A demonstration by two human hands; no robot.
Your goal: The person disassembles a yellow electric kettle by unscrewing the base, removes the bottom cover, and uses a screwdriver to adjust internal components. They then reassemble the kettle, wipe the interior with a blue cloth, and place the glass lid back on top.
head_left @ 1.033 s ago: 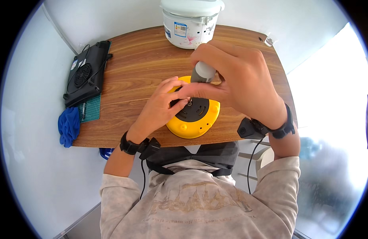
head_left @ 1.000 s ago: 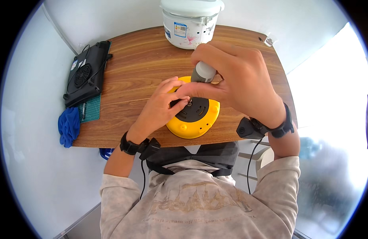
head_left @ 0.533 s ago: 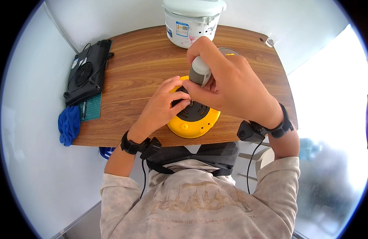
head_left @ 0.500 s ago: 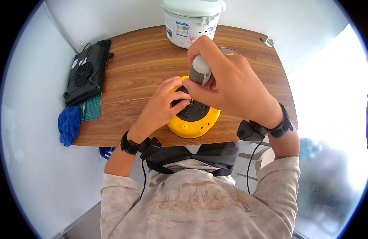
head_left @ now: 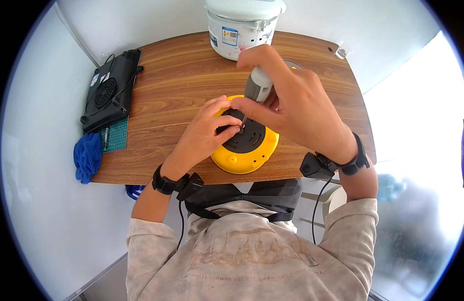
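Note:
A round yellow base [head_left: 233, 160] with a black centre plate [head_left: 244, 143] lies on the table in front of me. My right hand [head_left: 302, 108] is wrapped round the grey handle of a screwdriver [head_left: 258, 85], held over the plate. Its thin shaft points down and left to the plate's middle. My left hand [head_left: 207, 128] rests over the base's left side, its thumb and index finger pinched beside the shaft's lower end. Whatever sits between those fingertips is too small and hidden to name.
A white rice cooker [head_left: 242, 32] stands at the back of the wooden table [head_left: 167, 75]. On the left are a black laptop cooling stand [head_left: 109, 90], a green cutting mat [head_left: 119, 135], a pen and a blue cloth [head_left: 86, 155]. A small clear cup [head_left: 341, 52] stands far right.
My right hand and the screwdriver handle have shifted slightly right, tilting the tool and baring more of its shaft. My left hand stays almost where it was.

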